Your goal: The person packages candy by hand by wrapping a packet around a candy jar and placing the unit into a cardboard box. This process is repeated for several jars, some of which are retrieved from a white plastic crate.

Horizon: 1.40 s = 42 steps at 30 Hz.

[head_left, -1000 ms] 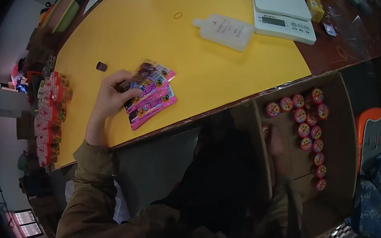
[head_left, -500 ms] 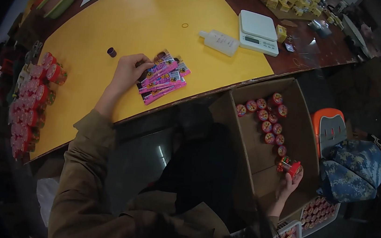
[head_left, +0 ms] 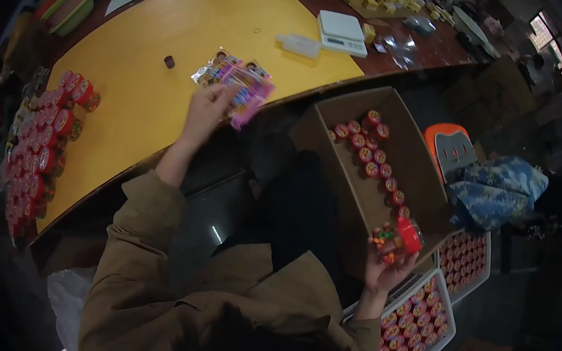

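Note:
In my right hand (head_left: 384,270) is a small clear jar (head_left: 387,244) with a red lid, tilted over the near end of the cardboard box. Colourful pieces show through its side. My left hand (head_left: 207,108) pinches a shiny pink printed packet (head_left: 254,93) at the table's near edge; the packet is smeared by motion. Behind it, more printed packets (head_left: 219,64) lie in a loose pile, partly hidden by my hand and the held one.
The cardboard box (head_left: 314,127) holds a cluster of red-lidded jars (head_left: 366,155). Jar rows (head_left: 42,141) line the yellow table's (head_left: 122,109) left edge. A dark cap (head_left: 169,61), plastic bottle (head_left: 299,44) and scale (head_left: 341,28) lie farther back. White crates (head_left: 449,309) of jars stand below right.
My left hand has lifted a pink packet off the pile and drawn it towards me. My right hand has brought the jar nearer and turned it. The whole view has shifted.

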Available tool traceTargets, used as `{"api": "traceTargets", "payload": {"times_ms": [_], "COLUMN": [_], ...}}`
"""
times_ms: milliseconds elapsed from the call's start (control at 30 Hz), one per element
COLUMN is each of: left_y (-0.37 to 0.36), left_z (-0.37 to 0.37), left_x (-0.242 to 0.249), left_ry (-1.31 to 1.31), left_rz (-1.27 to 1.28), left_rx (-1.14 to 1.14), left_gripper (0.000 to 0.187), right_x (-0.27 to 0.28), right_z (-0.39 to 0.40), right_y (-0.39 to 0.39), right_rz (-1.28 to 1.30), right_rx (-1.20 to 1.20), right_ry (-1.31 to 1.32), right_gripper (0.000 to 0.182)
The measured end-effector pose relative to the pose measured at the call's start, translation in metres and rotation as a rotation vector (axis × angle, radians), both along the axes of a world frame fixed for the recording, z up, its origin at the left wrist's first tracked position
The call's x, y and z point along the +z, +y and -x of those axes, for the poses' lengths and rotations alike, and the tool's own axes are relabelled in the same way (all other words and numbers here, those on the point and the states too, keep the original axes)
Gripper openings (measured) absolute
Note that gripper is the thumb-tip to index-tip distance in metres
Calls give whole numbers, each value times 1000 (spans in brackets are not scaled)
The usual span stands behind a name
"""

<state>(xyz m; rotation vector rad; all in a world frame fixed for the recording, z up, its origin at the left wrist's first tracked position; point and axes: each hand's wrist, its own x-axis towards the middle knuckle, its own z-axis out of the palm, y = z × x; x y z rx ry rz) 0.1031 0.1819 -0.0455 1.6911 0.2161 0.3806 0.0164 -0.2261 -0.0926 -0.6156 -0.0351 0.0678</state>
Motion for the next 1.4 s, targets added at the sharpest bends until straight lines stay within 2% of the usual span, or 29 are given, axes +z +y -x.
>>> {"api": "traceTargets", "payload": {"times_ms": [33,67,100,133,167,200,233,300,367,400,467,500,533,600,633,667,733,767,833,867,933,967,1033,1067,1100,1167,1200,1233,1400], "left_y": [-39,-76,-111,-137,-156,-171,-182,-188,-188,-184,-169,-165,-162,-158,-151,-153,-161,-159,-156,-156,-154,-156,-154,-153,-153,-151,-151,-151,-151], "left_z": [18,35,51,64,72,80,87,95,97,93,81,86,85,85,81,83,85,83,77,75,71,70,70,70,72,76,78,79,85], "left_x": [-12,-27,-47,-63,-69,-73,-76,-75,-74,-72,-68,-67,-67,-66,-66,-66,-57,-60,-60,-58,-57,-63,-79,-85,-84,-82,-82,-83,-70], "left_ry": [-77,-153,-43,76,108,107,97,114,-230,-229,-644,-501,-507,185,239,245,-46,-46,285,345,360,366,298,241,242,363,366,316,200], "left_rz": [-43,-79,133,343,359,170,-23,-130,-558,-568,-895,-801,-806,171,348,344,-497,-498,-126,-228,-241,-227,-135,-42,-42,-83,-83,-116,-101], "left_rx": [-105,-219,-324,-424,-467,-412,-351,-348,-237,-236,-156,-245,-245,-429,-531,-536,-326,-333,-541,-547,-705,-694,-683,-660,-661,-689,-687,-671,-610], "left_gripper": [29,27,23,20,20,19,18,14,12,12,11,13,13,12,21,21,35,35,48,46,34,24,20,16,16,12,12,12,10], "right_x": [7,13,15,12,7,2,-3,-13,-21,-34,-59,-56,-53,-47,-45,-45,-53,-57,-51,-47,-39,-40,-43,-48,-45,-39,-41,-42,-49], "right_z": [10,21,31,39,46,52,59,68,68,64,52,50,49,51,50,50,49,49,50,51,54,54,52,53,55,58,57,57,55], "right_y": [7,12,16,18,20,20,21,29,38,41,43,43,43,42,41,41,41,41,41,40,46,47,42,37,37,36,33,31,43], "right_rz": [9,46,82,91,82,75,82,-38,-72,0,99,94,12,-75,-86,-98,-81,-63,32,129,161,172,183,73,-39,-4,-40,-76,-13], "right_rx": [-36,36,101,50,111,182,154,224,207,154,97,95,97,96,127,156,151,149,159,171,142,89,32,60,90,49,119,187,109], "right_ry": [23,-4,-29,-1,-87,-177,-157,-115,-83,-75,-51,-60,-4,65,51,36,54,73,48,24,11,-4,-27,-65,-100,-79,-103,-127,-21], "right_gripper": [75,77,79,79,85,90,90,94,91,90,85,85,80,75,74,73,73,74,76,78,80,80,80,81,81,88,90,91,88]}}
